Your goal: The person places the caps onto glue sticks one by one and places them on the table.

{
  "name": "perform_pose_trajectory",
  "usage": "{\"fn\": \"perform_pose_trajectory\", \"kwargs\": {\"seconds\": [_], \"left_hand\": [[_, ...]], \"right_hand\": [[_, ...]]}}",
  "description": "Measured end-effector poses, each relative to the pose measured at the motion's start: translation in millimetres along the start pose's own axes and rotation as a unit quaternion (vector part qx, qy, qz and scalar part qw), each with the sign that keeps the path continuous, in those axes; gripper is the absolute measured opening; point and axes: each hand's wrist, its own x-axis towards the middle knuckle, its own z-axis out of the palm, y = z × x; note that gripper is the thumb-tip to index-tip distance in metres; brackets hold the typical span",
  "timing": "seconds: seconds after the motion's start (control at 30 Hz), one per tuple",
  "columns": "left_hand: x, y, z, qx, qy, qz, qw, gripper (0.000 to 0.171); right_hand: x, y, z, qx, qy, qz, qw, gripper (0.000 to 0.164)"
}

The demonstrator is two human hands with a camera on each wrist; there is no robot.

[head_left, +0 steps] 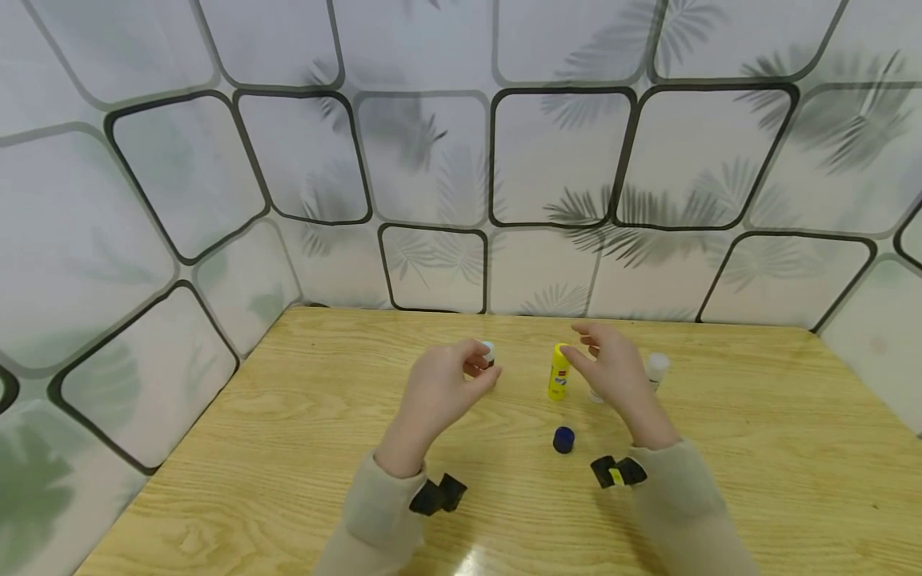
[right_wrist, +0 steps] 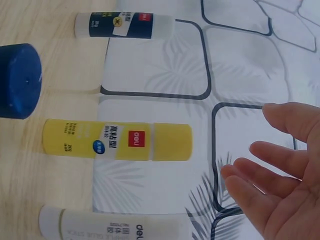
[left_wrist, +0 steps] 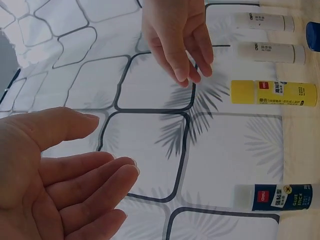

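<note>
My left hand (head_left: 446,384) is raised, fingers loosely bent, holding nothing. Close behind it stands a dark blue glue stick (left_wrist: 282,197) with a pale top, partly hidden by the fingers in the head view. My right hand (head_left: 612,372) hovers with spread fingers, nothing in its grasp. Just left of its thumb a yellow glue stick (right_wrist: 117,140) stands upright with its yellow cap on. A dark blue cap (head_left: 564,440) sits on the table nearer me. Both wrist views show the hands apart from the sticks.
Two white glue sticks stand by the right hand: one (head_left: 657,370) to its right, the other (left_wrist: 270,52) largely hidden behind it in the head view. The wooden table (head_left: 310,448) ends at a patterned cloth wall (head_left: 432,184) at the back and left.
</note>
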Motion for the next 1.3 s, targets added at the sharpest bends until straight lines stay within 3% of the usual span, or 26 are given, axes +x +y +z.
{"fn": "perform_pose_trajectory", "kwargs": {"seconds": [0.37, 0.7, 0.9, 1.03, 1.3], "left_hand": [[0.0, -21.2, -22.7, -0.011, 0.009, -0.074, 0.9972, 0.032], [4.5, -38.3, -21.3, 0.006, -0.012, -0.115, 0.9933, 0.036], [9.2, -43.0, -12.2, 0.01, -0.013, -0.128, 0.9916, 0.034], [11.6, -38.0, -0.4, 0.018, 0.004, -0.118, 0.9928, 0.033], [14.3, -32.4, 29.6, -0.012, 0.041, -0.1, 0.9941, 0.034]], "right_hand": [[-1.3, -2.7, -3.1, -0.007, 0.001, -0.009, 1.0, 0.04], [-1.4, -2.7, -3.1, -0.024, -0.002, -0.011, 1.0, 0.039], [-0.9, -2.1, -3.3, -0.027, -0.006, -0.007, 1.0, 0.04], [0.1, -1.1, -2.3, -0.024, -0.01, -0.006, 1.0, 0.04], [0.0, 0.8, -2.7, -0.019, -0.007, -0.006, 1.0, 0.04]]}}
